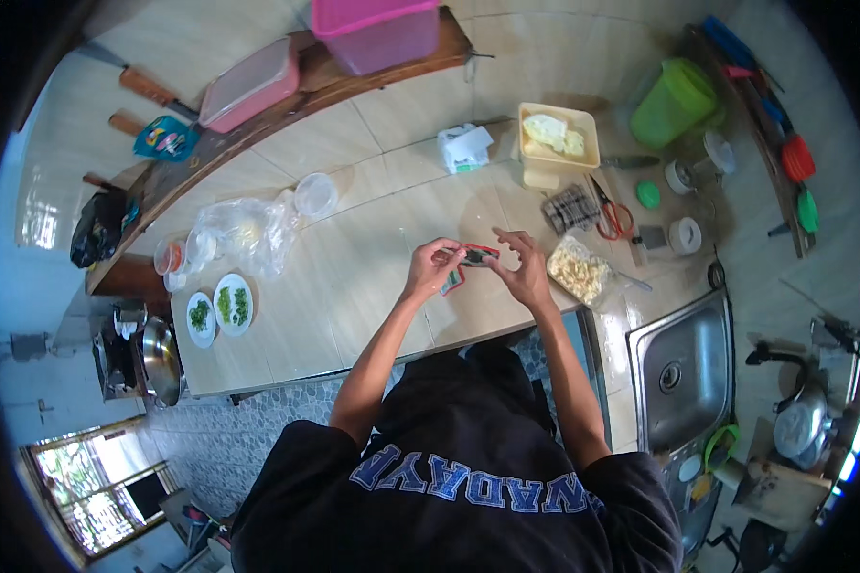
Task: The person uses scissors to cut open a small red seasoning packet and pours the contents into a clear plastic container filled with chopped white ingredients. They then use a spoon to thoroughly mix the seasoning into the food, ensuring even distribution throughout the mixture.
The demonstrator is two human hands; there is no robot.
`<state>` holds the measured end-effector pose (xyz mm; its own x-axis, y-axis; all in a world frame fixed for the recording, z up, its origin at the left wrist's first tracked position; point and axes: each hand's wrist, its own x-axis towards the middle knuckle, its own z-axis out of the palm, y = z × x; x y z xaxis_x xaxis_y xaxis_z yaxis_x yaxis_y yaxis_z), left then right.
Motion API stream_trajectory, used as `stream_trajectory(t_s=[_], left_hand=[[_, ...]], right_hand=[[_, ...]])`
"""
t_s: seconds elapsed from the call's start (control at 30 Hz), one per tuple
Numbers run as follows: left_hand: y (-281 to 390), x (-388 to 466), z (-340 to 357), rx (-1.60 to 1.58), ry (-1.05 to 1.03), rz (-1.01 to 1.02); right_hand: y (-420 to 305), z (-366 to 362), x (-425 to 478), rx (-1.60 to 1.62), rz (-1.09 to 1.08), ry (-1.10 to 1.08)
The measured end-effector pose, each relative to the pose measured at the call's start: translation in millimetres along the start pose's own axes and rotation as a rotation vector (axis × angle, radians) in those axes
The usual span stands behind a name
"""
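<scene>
Above the tiled counter [373, 286], my left hand [433, 263] pinches a small dark packet with a red edge [481, 255]. My right hand [519, 266] is at the packet's right end, thumb near or touching it, the other fingers raised and apart. A second small red-edged packet [454, 281] shows just below my left fingers; whether it lies on the counter or hangs from the first I cannot tell. Right of my right hand are a clear bag of chopped pale food [580, 271], a dark checked cloth or packet [572, 209] and scissors with orange handles [616, 219].
Two white plates of chopped greens [233, 305] and a clear plastic bag [247, 233] are at the left. A cream tub [559, 161], a knife [629, 162] and a green lid [647, 194] are at the back right. The steel sink [681, 372] is right; a wooden shelf [373, 61] runs above.
</scene>
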<state>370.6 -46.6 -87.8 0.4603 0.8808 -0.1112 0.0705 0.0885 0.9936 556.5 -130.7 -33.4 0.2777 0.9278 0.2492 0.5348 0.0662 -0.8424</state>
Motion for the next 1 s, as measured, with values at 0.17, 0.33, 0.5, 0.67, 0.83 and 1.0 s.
stream_trajectory(t_s=[0.17, 0.33, 0.5, 0.67, 0.83, 1.0], left_hand=[[42.5, 2.4, -60.4, 0.235, 0.211, 0.196], [150.8, -6.3, -112.1, 0.23, 0.531, 0.64], [270.4, -7.0, -160.6, 0.65, 0.872, 1.033], [301.3, 36.8, -200.9, 0.93, 0.917, 1.025], [290.8, 72.9, -202.1, 1.188, 0.808, 1.015], [158.3, 19.2, -109.4, 0.637, 0.663, 0.843]], right_hand=[[-5.2, -1.8, -7.8, 0.013, 0.117, 0.005], [23.5, -11.4, -40.2, -0.032, 0.199, 0.047], [25.3, -17.5, -53.6, -0.022, 0.265, 0.09], [6.9, -22.9, -52.4, -0.003, 0.309, 0.151], [40.0, -55.7, -98.7, -0.102, 0.421, 0.453], [101.0, -98.3, -135.7, -0.382, 0.795, 0.629]])
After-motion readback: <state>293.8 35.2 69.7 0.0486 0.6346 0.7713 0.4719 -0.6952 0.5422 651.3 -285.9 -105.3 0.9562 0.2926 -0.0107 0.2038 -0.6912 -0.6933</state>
